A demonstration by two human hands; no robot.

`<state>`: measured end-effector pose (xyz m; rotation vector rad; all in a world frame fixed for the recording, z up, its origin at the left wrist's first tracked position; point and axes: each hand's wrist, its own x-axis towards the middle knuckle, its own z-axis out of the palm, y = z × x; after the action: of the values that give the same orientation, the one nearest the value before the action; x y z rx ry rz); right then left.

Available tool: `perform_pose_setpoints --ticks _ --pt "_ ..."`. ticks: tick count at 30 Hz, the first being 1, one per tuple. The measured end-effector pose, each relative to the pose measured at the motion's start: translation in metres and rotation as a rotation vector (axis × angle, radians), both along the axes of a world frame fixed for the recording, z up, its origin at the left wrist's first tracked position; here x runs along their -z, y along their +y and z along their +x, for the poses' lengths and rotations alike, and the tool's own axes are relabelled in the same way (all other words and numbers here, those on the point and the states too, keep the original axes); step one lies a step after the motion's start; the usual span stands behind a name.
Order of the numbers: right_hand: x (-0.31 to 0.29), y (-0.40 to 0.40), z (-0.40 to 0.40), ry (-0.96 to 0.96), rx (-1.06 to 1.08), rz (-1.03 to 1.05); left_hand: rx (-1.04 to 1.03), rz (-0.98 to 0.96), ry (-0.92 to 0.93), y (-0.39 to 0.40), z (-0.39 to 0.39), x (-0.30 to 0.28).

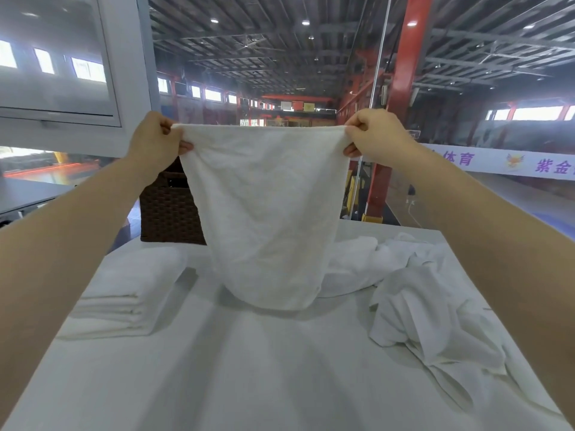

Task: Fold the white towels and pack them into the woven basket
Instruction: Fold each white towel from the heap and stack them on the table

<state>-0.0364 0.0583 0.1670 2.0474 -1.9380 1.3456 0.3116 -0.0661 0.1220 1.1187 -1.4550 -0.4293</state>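
From the head camera, the dark brown woven rectangular basket [169, 209] stands at the far left edge of the white-covered table [264, 368], its cross-hatched wicker wall in plain sight but its inside hidden behind the cloth held in front, so what it holds cannot be told. Up front and centre, a soft white towel [264, 213] hangs in the air, stretched flat along its top edge and tapering to a rounded bottom hem that just reaches the tabletop; its surface is faintly crinkled and matte. The left hand [155, 138] pinches the top left corner, fingers curled over the hem with the thumb tucked behind, and the right hand [373, 135] pinches the top right corner the same way, both arms reaching out bare. On the left of the table lies a neat stack of folded white towels [124, 293], square-edged with layered folds showing along its near side. On the right sprawls a crumpled heap of unfolded white towels [413, 293], all ridges and loose flaps, running from behind the hanging towel toward the near right edge. Beyond the table, a red steel column [401, 82] rises into the roof, and a white banner [497, 163] along the far right wall carries purple characters reading 体育 and 紫金 beside a small orange emblem.
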Motion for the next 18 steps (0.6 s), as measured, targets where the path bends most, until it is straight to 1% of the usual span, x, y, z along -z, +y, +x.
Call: perform_pose_setpoints --ticks 3,7,11,14,16,18 --pt "0.001 -0.009 -0.001 -0.025 0.009 0.010 0.014 0.024 -0.014 -0.005 -0.001 0.001" --pt "0.004 -0.023 -0.002 0.119 0.093 -0.022 -0.038 0.032 -0.083 -0.014 -0.007 0.001" --pt "0.005 -0.028 -0.005 0.131 0.124 -0.104 -0.093 -0.097 -0.118 -0.013 -0.011 -0.003" --pt "0.006 -0.019 -0.004 0.123 0.118 -0.162 -0.047 -0.193 -0.115 -0.007 -0.011 0.000" --pt "0.009 -0.007 -0.002 0.141 0.106 -0.145 -0.005 -0.162 -0.112 -0.004 -0.005 0.006" --pt "0.017 0.009 0.000 0.187 0.072 -0.058 0.008 -0.083 -0.163 -0.003 0.008 0.019"
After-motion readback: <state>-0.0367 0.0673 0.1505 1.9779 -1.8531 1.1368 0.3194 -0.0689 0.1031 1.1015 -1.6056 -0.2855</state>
